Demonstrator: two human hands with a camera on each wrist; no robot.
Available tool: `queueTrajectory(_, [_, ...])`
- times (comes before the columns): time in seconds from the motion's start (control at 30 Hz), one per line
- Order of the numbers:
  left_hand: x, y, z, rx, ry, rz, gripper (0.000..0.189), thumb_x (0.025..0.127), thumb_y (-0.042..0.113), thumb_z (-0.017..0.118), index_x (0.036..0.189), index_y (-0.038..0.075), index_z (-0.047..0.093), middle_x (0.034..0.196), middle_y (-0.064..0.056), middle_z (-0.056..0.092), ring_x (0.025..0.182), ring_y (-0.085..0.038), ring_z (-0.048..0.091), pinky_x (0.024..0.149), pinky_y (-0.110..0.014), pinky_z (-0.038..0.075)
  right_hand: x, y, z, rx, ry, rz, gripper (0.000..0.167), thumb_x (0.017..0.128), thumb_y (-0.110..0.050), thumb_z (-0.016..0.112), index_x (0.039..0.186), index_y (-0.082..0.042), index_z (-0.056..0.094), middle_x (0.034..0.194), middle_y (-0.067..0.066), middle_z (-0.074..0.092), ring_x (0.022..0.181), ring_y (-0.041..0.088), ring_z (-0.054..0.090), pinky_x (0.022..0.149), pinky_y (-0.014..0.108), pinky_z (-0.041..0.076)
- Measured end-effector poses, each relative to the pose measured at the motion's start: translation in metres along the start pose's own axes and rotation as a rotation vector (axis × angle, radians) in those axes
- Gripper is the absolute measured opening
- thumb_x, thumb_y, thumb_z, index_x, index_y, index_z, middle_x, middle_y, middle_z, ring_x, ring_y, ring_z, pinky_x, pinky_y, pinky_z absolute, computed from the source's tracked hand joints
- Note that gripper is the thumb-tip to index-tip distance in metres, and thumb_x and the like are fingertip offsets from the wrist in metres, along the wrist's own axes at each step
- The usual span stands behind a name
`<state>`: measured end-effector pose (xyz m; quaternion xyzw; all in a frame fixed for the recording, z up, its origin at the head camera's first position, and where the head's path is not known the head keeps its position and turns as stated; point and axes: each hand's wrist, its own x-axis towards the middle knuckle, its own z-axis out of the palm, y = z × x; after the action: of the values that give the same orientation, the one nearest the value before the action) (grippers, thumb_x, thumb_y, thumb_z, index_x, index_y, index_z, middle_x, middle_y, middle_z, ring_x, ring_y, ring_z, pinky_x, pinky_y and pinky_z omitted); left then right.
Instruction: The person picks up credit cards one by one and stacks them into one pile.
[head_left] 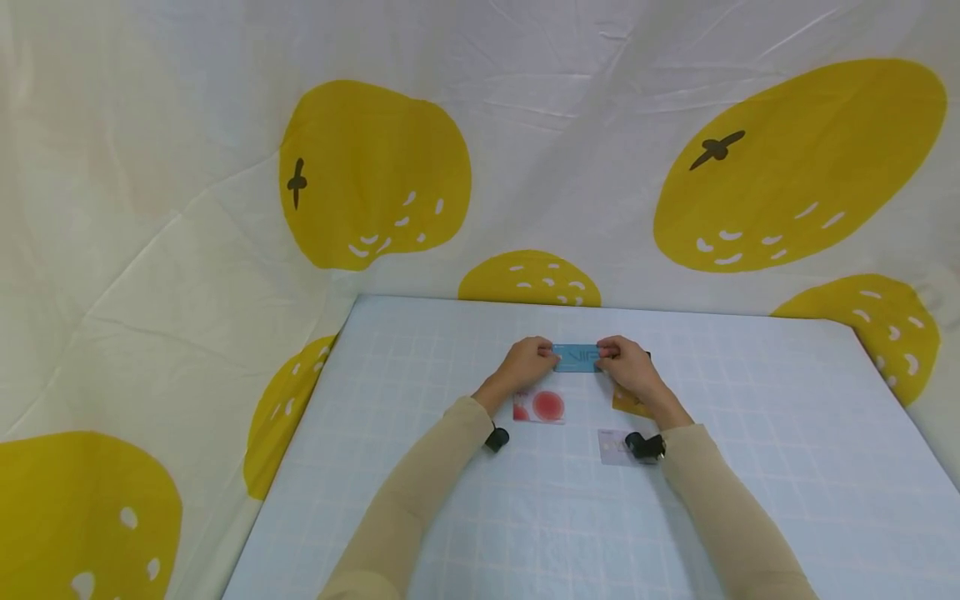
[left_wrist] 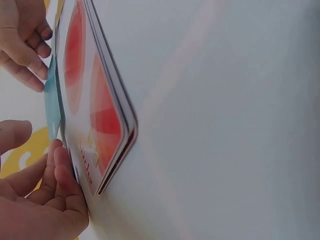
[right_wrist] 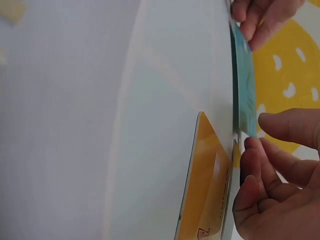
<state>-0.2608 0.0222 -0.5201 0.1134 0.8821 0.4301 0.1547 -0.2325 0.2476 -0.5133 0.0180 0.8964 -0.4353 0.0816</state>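
Note:
A teal card (head_left: 576, 358) printed "VIP" spans the gap between both hands near the table's far side. My left hand (head_left: 527, 362) holds its left end by the fingertips, and my right hand (head_left: 628, 365) has the right end in the same way. Just in front of the left hand lies a small stack of white cards with red circles (left_wrist: 107, 117). An orange card (right_wrist: 207, 185) is close to the right hand, which partly covers it in the head view. Whether the teal card touches the table is hard to tell.
A pale lilac card (head_left: 613, 447) lies nearer to me, partly hidden by the right wrist's camera (head_left: 645, 447). The table (head_left: 525, 517) has a light checked cover. Behind it hangs a white cloth (head_left: 555, 167) with yellow fruit prints.

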Motion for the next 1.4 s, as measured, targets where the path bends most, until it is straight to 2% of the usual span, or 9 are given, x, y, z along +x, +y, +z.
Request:
queueTrajectory(0.23, [-0.004, -0.003, -0.002, -0.047, 0.021, 0.015, 0.043, 0.099, 0.035, 0.063, 0.135, 0.011, 0.062, 0.119, 0.001, 0.065, 0.105, -0.013, 0.058, 0.095, -0.032, 0.05, -0.003, -0.004, 0.001, 0.034, -0.001, 0.02, 0.043, 0.099, -0.014, 0.059, 0.137, 0.005, 0.052, 0.125, 0.022, 0.058, 0.11, 0.033, 0.055, 0.098, 0.047, 0.046])
queueTrajectory(0.43, [-0.008, -0.006, -0.005, -0.082, 0.031, 0.017, 0.043, 0.098, 0.037, 0.064, 0.134, 0.014, 0.063, 0.12, 0.001, 0.065, 0.106, -0.014, 0.058, 0.095, -0.033, 0.05, -0.008, -0.005, 0.001, 0.044, 0.015, -0.011, 0.042, 0.099, -0.015, 0.059, 0.136, 0.003, 0.053, 0.124, 0.021, 0.06, 0.109, 0.032, 0.057, 0.097, 0.046, 0.048])
queueTrajectory(0.63, [-0.014, -0.011, -0.009, -0.136, 0.037, 0.017, 0.042, 0.097, 0.037, 0.065, 0.133, 0.015, 0.064, 0.115, 0.004, 0.067, 0.101, -0.011, 0.06, 0.089, -0.03, 0.052, -0.014, -0.007, 0.005, 0.075, 0.016, -0.033, 0.041, 0.1, -0.017, 0.06, 0.136, 0.001, 0.054, 0.123, 0.019, 0.06, 0.108, 0.033, 0.057, 0.095, 0.046, 0.049])
queueTrajectory(0.8, [-0.022, -0.013, -0.014, -0.186, 0.037, 0.048, 0.04, 0.098, 0.033, 0.065, 0.132, 0.012, 0.064, 0.105, 0.006, 0.068, 0.093, -0.009, 0.064, 0.085, -0.029, 0.053, -0.02, -0.008, 0.007, 0.105, 0.013, -0.073, 0.039, 0.1, -0.016, 0.061, 0.135, 0.001, 0.055, 0.121, 0.018, 0.061, 0.109, 0.033, 0.058, 0.093, 0.045, 0.049])
queueTrajectory(0.93, [-0.031, -0.015, -0.019, -0.226, 0.036, 0.049, 0.04, 0.098, 0.031, 0.064, 0.132, 0.01, 0.064, 0.101, 0.004, 0.07, 0.09, -0.01, 0.066, 0.085, -0.03, 0.054, -0.026, -0.013, 0.01, 0.103, 0.007, -0.069, 0.04, 0.1, -0.018, 0.061, 0.136, -0.001, 0.055, 0.121, 0.017, 0.062, 0.109, 0.032, 0.059, 0.094, 0.045, 0.05])
queueTrajectory(1.13, [-0.045, -0.017, -0.024, -0.231, 0.044, 0.016, 0.04, 0.099, 0.033, 0.063, 0.133, 0.011, 0.063, 0.104, 0.003, 0.069, 0.091, -0.01, 0.066, 0.085, -0.029, 0.055, -0.033, -0.021, 0.017, 0.106, 0.004, -0.059, 0.04, 0.1, -0.018, 0.063, 0.136, -0.003, 0.056, 0.122, 0.016, 0.062, 0.108, 0.032, 0.059, 0.094, 0.045, 0.051])
queueTrajectory(1.4, [-0.06, -0.026, -0.031, -0.234, 0.061, 0.065, 0.041, 0.098, 0.03, 0.064, 0.131, 0.007, 0.064, 0.108, -0.001, 0.069, 0.098, -0.015, 0.067, 0.09, -0.033, 0.053, -0.042, -0.025, 0.028, 0.164, -0.021, -0.1, 0.037, 0.099, -0.015, 0.062, 0.133, -0.002, 0.057, 0.118, 0.016, 0.063, 0.108, 0.033, 0.062, 0.092, 0.043, 0.053])
